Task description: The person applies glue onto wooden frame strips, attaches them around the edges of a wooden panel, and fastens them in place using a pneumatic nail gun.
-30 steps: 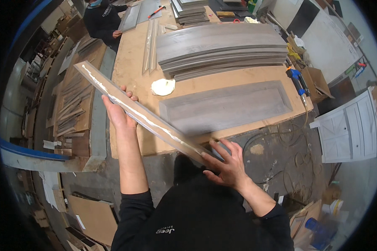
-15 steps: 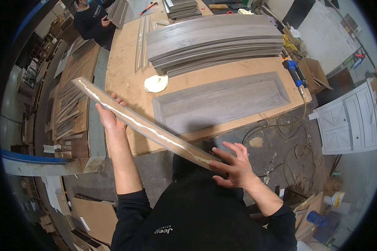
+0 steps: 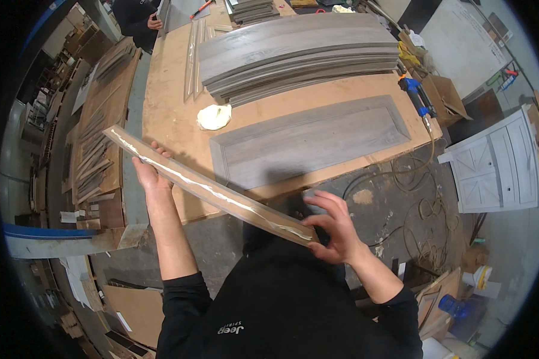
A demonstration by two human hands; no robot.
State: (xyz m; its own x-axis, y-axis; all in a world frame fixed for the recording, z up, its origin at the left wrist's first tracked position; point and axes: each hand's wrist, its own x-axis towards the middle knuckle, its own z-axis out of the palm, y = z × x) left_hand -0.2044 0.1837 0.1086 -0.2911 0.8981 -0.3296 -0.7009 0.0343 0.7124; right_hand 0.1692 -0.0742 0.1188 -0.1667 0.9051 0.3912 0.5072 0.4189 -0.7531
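A long wooden strip (image 3: 185,170) slants across in front of me, a wavy line of white glue running along its upper face. My left hand (image 3: 153,173) supports it from below near its far left end, fingers wrapped round its edge. At the near right end, my right hand (image 3: 335,230) has thumb and forefinger about the strip, its other fingers curled above. Beyond lies a grey framed wood panel (image 3: 314,143) flat on the workbench (image 3: 167,119). A lump of cream-white glue (image 3: 214,117) sits by the panel's left corner.
Grey boards (image 3: 299,45) are stacked behind the panel. A blue and black air tool (image 3: 417,99) rests at the bench's right edge, its hose (image 3: 425,155) trailing to the floor. A white cabinet (image 3: 494,164) stands right. Across the bench, a person (image 3: 139,21) holds a panel.
My right forefinger has shifted from the glue to the strip's near end, with the thumb closing in. The glue line now reaches closer to that end. The strip's far end has dropped slightly.
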